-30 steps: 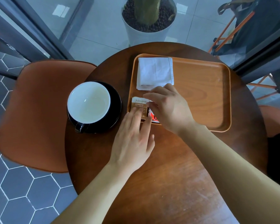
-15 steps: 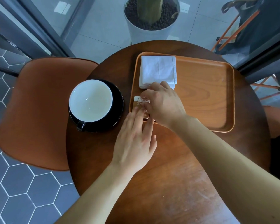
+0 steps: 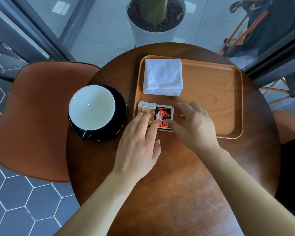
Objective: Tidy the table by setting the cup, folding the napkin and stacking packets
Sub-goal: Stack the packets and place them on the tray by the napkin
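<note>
An empty white cup stands on a black saucer on the round wooden table. To its right a wooden tray holds a folded white napkin in its far left corner. In the tray's near left corner lie a brown and white packet and, partly under it, a red and black packet. My left hand rests flat with its fingertips on the brown packet. My right hand hovers just right of the packets, fingers apart, holding nothing.
A brown chair stands left of the table. A white planter with a trunk sits on the tiled floor beyond the far edge. A dark window frame runs along the right, with orange chair legs behind it.
My right hand has lifted off the packets and drawn back to the right, uncovering the red and black packet. My left fingertips stay on the brown packet.
</note>
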`<state>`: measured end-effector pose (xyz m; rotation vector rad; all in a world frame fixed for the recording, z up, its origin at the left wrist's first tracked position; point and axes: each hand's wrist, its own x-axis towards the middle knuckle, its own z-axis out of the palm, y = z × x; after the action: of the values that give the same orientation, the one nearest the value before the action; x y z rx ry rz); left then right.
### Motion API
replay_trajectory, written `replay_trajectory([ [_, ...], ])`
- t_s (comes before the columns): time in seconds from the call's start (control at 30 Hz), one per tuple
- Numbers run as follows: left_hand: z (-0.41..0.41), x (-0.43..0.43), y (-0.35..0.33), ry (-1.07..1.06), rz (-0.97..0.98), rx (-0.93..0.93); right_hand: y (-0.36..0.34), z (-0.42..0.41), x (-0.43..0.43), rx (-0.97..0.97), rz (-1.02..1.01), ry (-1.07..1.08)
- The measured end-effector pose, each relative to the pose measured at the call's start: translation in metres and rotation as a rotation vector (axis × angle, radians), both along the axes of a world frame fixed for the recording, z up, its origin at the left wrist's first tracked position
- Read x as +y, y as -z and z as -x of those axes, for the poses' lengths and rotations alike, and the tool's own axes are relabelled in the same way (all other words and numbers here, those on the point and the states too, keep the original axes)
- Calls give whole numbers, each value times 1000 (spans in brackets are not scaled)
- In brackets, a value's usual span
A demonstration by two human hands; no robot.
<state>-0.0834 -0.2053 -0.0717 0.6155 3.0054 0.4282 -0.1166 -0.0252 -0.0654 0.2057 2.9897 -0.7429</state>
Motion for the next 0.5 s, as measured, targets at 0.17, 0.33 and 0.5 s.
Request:
replay_trajectory([
  [0.17,3,-2,0,7,20,11,6,5,-4,0,-18,-4],
  [0.33,3,-2,1,10,36,10,5,5,-4,-16,0,2],
  [0.5,3,-1,1,2,37,13,4,6,-5,-18,6,22],
])
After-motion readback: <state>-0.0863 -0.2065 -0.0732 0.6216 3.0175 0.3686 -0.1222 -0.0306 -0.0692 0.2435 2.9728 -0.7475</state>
